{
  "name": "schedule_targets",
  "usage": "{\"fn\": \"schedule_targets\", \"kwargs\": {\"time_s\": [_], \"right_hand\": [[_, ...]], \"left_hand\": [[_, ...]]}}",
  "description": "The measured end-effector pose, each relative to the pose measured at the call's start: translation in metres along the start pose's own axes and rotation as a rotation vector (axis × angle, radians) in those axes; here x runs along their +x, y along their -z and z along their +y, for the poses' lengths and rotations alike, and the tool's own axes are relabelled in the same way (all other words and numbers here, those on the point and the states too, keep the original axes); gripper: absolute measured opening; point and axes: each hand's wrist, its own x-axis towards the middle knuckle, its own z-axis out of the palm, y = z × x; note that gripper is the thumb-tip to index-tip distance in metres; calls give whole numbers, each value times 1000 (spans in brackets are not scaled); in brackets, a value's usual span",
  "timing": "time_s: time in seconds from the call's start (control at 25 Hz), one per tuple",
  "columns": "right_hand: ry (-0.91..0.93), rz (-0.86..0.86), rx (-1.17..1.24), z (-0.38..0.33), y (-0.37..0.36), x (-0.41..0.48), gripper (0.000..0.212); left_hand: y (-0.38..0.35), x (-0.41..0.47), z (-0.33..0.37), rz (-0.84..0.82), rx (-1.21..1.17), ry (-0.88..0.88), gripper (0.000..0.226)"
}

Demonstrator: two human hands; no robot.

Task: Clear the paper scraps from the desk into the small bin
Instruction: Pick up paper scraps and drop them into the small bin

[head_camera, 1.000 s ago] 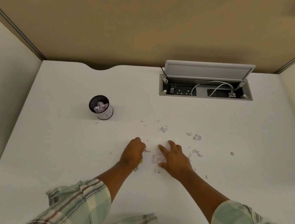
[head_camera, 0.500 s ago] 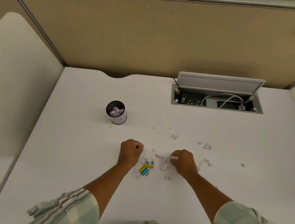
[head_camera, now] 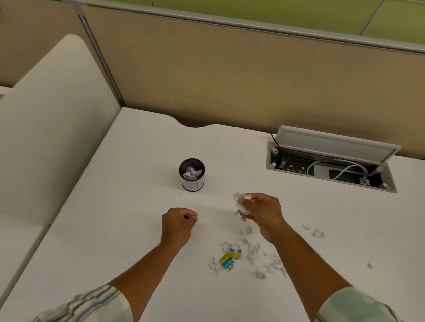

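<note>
Paper scraps [head_camera: 257, 256] scattered on white desk [head_camera: 124, 230]; some gathered in the hands.
A crumpled white wad [head_camera: 241, 205] is clutched in the right hand [head_camera: 263, 212], raised right of the small black mesh bin [head_camera: 192, 175], which holds crumpled paper. The left hand [head_camera: 177, 221] is clenched around a tiny white bit. Yellow-and-blue scraps [head_camera: 229, 258] lie among the pile.

Bare worktop [head_camera: 130, 218] lies left of and before the bin [head_camera: 192, 175], and between it and the open cable tray [head_camera: 332, 170]. Scraps [head_camera: 249, 257] litter the near right. Partition [head_camera: 238, 81] closes the back, a side panel [head_camera: 48, 127] the left.
</note>
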Motion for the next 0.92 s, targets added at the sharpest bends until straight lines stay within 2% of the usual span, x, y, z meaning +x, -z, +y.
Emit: {"fn": "schedule_targets", "kwargs": {"time_s": [0.08, 0.2, 0.36, 0.44, 0.56, 0.64, 0.72, 0.84, 0.92], "right_hand": [[96, -33, -116, -21, -35, 15, 16], [246, 4, -385, -44, -86, 43, 10], [437, -7, -735, -56, -148, 76, 17], [425, -67, -880, -53, -169, 92, 17], [273, -174, -1115, -40, -185, 109, 13], [320, -125, -1266, -34, -186, 110, 15], [467, -60, -1290, -28, -178, 105, 16], [506, -71, -1132, -23, -165, 103, 37], [554, -25, -1027, -23, -157, 106, 36]], "left_hand": [[16, 7, -4, 22, -15, 2, 15], [34, 18, -10, 52, -31, 7, 14], [55, 35, -18, 98, -44, -9, 13], [61, 41, -22, 115, -45, -17, 13], [66, 49, -26, 124, -55, -20, 13], [67, 53, -29, 125, -59, -22, 12], [67, 56, -30, 131, -64, -27, 12], [65, 56, -29, 141, -73, -37, 12], [63, 57, -24, 141, -82, -44, 12]]}}
